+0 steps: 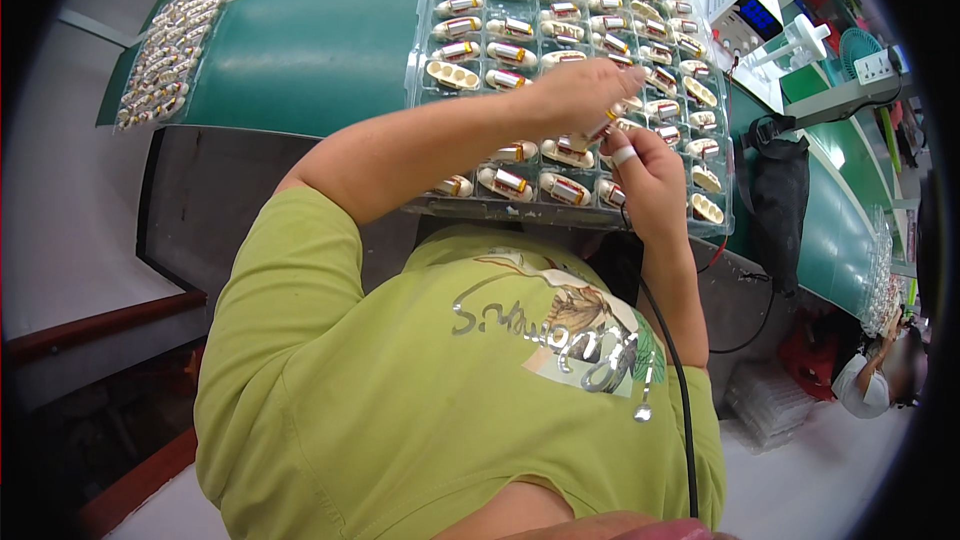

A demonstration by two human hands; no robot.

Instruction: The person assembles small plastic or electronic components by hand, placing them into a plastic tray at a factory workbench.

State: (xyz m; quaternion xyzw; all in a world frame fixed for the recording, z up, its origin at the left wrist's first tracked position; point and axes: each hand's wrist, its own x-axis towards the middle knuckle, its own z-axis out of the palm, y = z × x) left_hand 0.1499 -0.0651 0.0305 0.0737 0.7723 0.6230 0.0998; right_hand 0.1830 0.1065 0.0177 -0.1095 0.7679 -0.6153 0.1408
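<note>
My left hand (pixel 587 93) reaches over a clear plastic tray (pixel 428 90), its fingers pinched together; what they grip is hidden. Just below it, my right hand (pixel 650 175), with a white band round one digit, holds a small cream oval piece (pixel 603 124) with an orange-and-silver part on it. The two hands almost meet over the tray's right half. Rows of cream oval shells fill the tray, most carrying a silver cylinder like a small battery with a yellow end. A bare shell (pixel 453 75) with round hollows lies at the left, another (pixel 706 208) at the lower right corner.
A second filled tray (pixel 180 50) lies on the green table (pixel 300 50) at far left. A white device with a blue display (pixel 755 18) stands back right. A black bag (pixel 780 200) hangs beside the tray. A black cable (pixel 672 340) crosses my right arm. Another person (pixel 868 380) is at far right.
</note>
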